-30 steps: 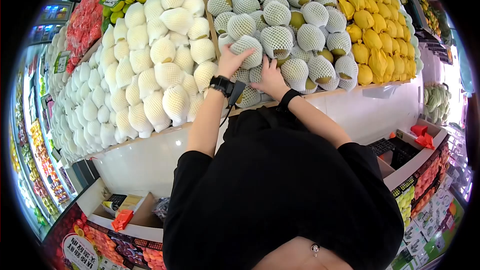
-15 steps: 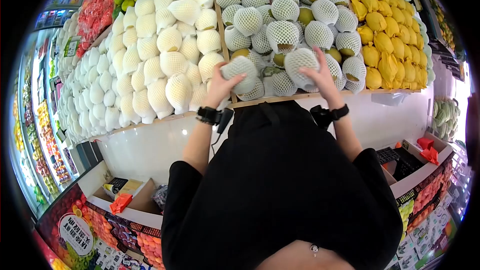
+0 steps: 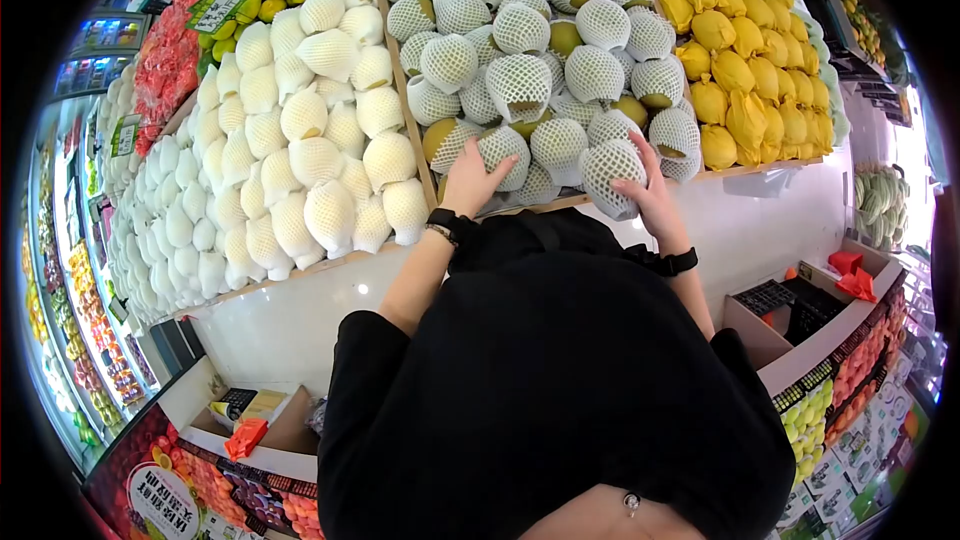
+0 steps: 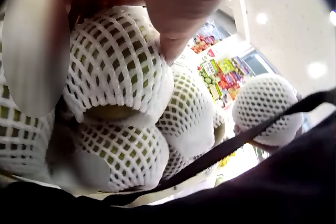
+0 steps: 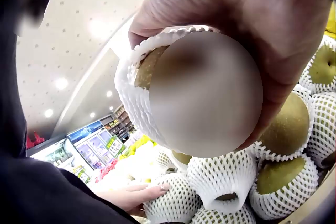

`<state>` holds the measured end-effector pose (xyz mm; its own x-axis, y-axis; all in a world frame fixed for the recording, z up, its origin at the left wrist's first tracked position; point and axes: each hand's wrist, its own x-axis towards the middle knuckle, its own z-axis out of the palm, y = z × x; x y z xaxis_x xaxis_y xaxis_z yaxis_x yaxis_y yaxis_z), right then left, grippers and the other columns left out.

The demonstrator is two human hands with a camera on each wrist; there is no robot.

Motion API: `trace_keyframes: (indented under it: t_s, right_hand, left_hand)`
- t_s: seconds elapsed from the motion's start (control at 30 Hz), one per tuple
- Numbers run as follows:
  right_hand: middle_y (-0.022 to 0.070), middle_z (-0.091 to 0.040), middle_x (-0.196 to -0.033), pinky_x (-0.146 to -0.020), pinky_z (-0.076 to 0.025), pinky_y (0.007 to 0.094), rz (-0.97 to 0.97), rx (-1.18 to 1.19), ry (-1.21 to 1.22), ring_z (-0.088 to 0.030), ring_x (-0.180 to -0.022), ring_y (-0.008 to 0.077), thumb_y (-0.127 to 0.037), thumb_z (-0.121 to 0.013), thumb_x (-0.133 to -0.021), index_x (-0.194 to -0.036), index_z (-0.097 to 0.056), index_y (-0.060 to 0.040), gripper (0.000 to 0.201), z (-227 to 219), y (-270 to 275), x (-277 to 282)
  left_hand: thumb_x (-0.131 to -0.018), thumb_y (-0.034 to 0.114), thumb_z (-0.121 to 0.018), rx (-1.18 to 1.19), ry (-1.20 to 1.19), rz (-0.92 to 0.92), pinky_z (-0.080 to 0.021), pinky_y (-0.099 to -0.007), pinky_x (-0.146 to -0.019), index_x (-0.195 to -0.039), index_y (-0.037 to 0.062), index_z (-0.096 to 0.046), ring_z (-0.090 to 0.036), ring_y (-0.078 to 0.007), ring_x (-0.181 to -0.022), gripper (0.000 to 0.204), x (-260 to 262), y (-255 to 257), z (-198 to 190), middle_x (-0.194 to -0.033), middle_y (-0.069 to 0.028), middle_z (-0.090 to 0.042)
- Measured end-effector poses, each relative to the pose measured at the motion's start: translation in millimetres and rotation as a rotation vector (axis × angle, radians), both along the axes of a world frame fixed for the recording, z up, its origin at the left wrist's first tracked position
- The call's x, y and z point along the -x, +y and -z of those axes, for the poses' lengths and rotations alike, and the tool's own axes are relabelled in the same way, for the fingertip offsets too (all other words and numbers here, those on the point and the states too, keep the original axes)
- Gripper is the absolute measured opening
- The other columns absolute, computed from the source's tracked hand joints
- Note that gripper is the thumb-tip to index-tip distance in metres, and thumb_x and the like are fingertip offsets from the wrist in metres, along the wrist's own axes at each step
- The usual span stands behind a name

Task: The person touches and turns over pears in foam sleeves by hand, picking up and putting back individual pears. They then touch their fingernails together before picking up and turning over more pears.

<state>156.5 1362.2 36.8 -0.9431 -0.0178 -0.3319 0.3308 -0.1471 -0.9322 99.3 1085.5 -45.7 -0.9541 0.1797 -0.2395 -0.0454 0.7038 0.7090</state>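
Observation:
My left hand grips a pear in a white foam net at the front row of the netted pears; its thumb and fingers lie over the top in the left wrist view, where this netted pear rests against others. My right hand holds another netted pear, fingers curled round it, out at the bin's front edge and in front of the pile. In the right wrist view brownish skin shows at the open end of that pear's net; a blurred disc covers much of it.
A wooden divider parts the pears from cream-netted fruit on the left. Yellow-wrapped fruit is piled on the right. Below the front ledge stand open boxes, one at the left and one at the right.
Both hands hold separate pears at half a second ago and now. The left one has come down into the front row; the right one has moved toward the body, out past the front edge.

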Motion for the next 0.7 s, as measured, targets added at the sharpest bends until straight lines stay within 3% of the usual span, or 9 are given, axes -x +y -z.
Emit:
trace_keyframes:
  t_s: [0.1, 0.2, 0.33, 0.43, 0.47, 0.57, 0.6, 0.7]
  right_hand:
    - [0.0134, -0.046, -0.124, -0.096, -0.039, 0.0326, -0.048, -0.021, -0.006, -0.050, -0.111, 0.0201, -0.011, -0.070, -0.072, -0.142, -0.021, -0.0030, 0.086, 1, 0, 4]
    - [0.0135, -0.046, -0.124, -0.096, -0.039, 0.0325, -0.095, -0.020, -0.011, -0.050, -0.111, 0.0204, -0.012, -0.071, -0.071, -0.142, -0.021, -0.0029, 0.087, 2, -5, 12]
    - [0.0152, -0.045, -0.124, -0.096, -0.040, 0.0333, -0.141, -0.048, 0.002, -0.049, -0.111, 0.0228, -0.016, -0.076, -0.068, -0.142, -0.020, -0.0023, 0.093, 5, -21, 25]
    - [0.0173, -0.044, -0.125, -0.096, -0.039, 0.0337, -0.246, -0.176, 0.060, -0.049, -0.112, 0.0246, -0.019, -0.079, -0.067, -0.142, -0.019, -0.0015, 0.097, 2, -45, 42]
    - [0.0189, -0.042, -0.125, -0.097, -0.039, 0.0335, -0.281, -0.201, 0.055, -0.048, -0.112, 0.0259, -0.023, -0.080, -0.066, -0.141, -0.019, 0.0007, 0.100, -5, -55, 47]
    - [0.0208, -0.041, -0.126, -0.098, -0.038, 0.0360, -0.381, -0.331, 0.181, -0.046, -0.115, 0.0295, -0.027, -0.081, -0.064, -0.140, -0.017, 0.0028, 0.103, -13, -95, 73]
    - [0.0222, -0.039, -0.126, -0.098, -0.038, 0.0373, -0.380, -0.419, 0.255, -0.046, -0.116, 0.0317, -0.028, -0.081, -0.063, -0.140, -0.017, 0.0032, 0.105, -8, -109, 83]
    - [0.0264, -0.036, -0.127, -0.099, -0.037, 0.0410, -0.364, -0.646, 0.401, -0.043, -0.118, 0.0382, -0.031, -0.081, -0.060, -0.139, -0.016, 0.0042, 0.109, 24, -152, 113]
  left_hand:
    - [-0.078, 0.052, -0.063, 0.112, 0.141, -0.022, -0.046, -0.0433, -0.084, -0.121, -0.0109, -0.039, -0.054, -0.0433, -0.099, 0.079, -7, 4, -1, -0.113, -0.0292, -0.050]
    - [-0.080, 0.050, -0.062, 0.194, 0.112, 0.028, -0.045, -0.0432, -0.085, -0.120, -0.0091, -0.041, -0.051, -0.0428, -0.103, 0.075, -3, -2, -7, -0.116, -0.0292, -0.045]
    - [-0.078, 0.045, -0.067, 0.014, 0.151, -0.068, -0.044, -0.0428, -0.087, -0.125, -0.0057, -0.040, -0.051, -0.0407, -0.105, 0.074, -3, -6, -1, -0.116, -0.0261, -0.047]
    - [-0.078, 0.044, -0.067, -0.075, 0.228, -0.047, -0.047, -0.0437, -0.082, -0.125, -0.0043, -0.039, -0.054, -0.0399, -0.100, 0.073, 1, -19, 5, -0.114, -0.0263, -0.049]
    - [-0.081, 0.038, -0.066, -0.149, 0.065, -0.114, -0.049, -0.0388, -0.076, -0.126, -0.0049, -0.039, -0.059, -0.0324, -0.091, 0.068, 0, -25, 0, -0.110, -0.0226, -0.054]
    - [-0.085, 0.033, -0.062, -0.352, -0.017, -0.322, -0.048, -0.0331, -0.069, -0.125, -0.0056, -0.039, -0.060, -0.0225, -0.076, 0.060, -9, -51, -2, -0.100, -0.0163, -0.058]
    - [-0.089, 0.025, -0.058, -0.398, 0.009, -0.349, -0.046, -0.0296, -0.063, -0.125, -0.0049, -0.039, -0.056, -0.0163, -0.066, 0.051, -12, -60, 2, -0.092, -0.0115, -0.058]
    - [-0.090, 0.020, -0.056, -0.368, 0.029, -0.340, -0.046, -0.0290, -0.062, -0.125, -0.0036, -0.039, -0.057, -0.0168, -0.067, 0.046, -22, -87, 1, -0.089, -0.0111, -0.059]
